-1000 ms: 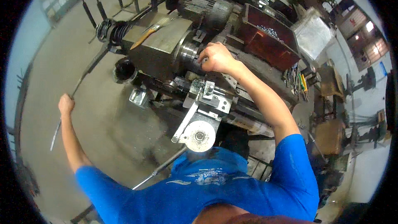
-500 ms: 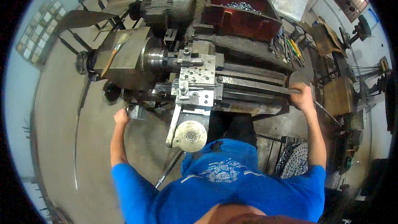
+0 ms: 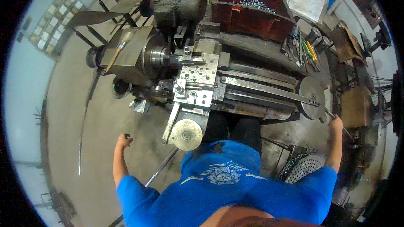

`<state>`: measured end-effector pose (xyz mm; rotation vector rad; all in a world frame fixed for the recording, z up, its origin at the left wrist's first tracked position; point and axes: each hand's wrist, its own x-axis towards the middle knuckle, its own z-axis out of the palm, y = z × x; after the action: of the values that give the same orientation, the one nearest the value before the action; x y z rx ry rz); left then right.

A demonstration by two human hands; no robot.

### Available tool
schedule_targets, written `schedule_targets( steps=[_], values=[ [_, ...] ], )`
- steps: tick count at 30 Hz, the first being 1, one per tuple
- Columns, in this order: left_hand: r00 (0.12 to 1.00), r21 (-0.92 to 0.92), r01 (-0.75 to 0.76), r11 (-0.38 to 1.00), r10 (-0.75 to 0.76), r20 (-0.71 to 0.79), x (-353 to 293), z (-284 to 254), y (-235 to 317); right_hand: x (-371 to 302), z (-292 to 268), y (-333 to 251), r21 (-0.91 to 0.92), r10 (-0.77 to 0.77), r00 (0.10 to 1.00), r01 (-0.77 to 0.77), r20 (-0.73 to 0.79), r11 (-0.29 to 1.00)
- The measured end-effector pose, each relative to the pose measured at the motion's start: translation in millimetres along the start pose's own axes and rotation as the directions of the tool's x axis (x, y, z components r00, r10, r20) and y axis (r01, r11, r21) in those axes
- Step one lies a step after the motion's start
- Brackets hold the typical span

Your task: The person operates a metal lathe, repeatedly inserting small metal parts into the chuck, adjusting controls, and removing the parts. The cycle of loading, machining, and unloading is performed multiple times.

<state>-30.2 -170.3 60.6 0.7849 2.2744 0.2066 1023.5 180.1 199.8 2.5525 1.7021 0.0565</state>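
My left hand (image 3: 123, 140) is in the air at the left, apart from the lathe. Its fingers are curled, with a small dark thing at their tips, too small to name. My right hand (image 3: 335, 123) is closed round a metal lever (image 3: 329, 113) beside the round steel disc (image 3: 311, 97) at the bed's right end. A long flat bar (image 3: 265, 89) links that disc to the drilled tool slide (image 3: 198, 72). At the left of the slide is the shiny chuck (image 3: 158, 56). A pale round handwheel (image 3: 186, 135) sits at the slide's front.
A dark red bin (image 3: 252, 23) behind the bed holds small metal parts (image 3: 254, 4). Wrenches and other hand tools (image 3: 304, 52) lie at the back right. A brush (image 3: 116, 56) rests on the headstock (image 3: 126, 48). A perforated basket (image 3: 309, 168) stands low at the right, by my arm.
My left hand has drawn back from below the headstock towards me. The right hand has moved from the disc's rim, where the bar meets it, rightward and down onto the lever.
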Motion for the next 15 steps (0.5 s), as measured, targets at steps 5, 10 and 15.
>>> schedule_targets(
  steps=[5, 10, 15],
  values=[
    [0.995, -0.128, 0.093, 0.987, -0.09, 0.035, -54, 8, 0, -9, 0, -15, -0.092, 0.075, 0.997, -0.074, 0.009, 0.993],
    [0.998, -0.246, 0.0, 0.969, 0.016, 0.065, -82, 23, 15, -81, 1, -29, -0.086, 0.138, 0.99, -0.141, -0.036, 0.986],
    [0.998, -0.279, -0.006, 0.96, 0.025, 0.064, -93, 29, 28, -147, 7, -47, 0.001, 0.231, 0.972, -0.231, -0.036, 0.973]
  ],
)
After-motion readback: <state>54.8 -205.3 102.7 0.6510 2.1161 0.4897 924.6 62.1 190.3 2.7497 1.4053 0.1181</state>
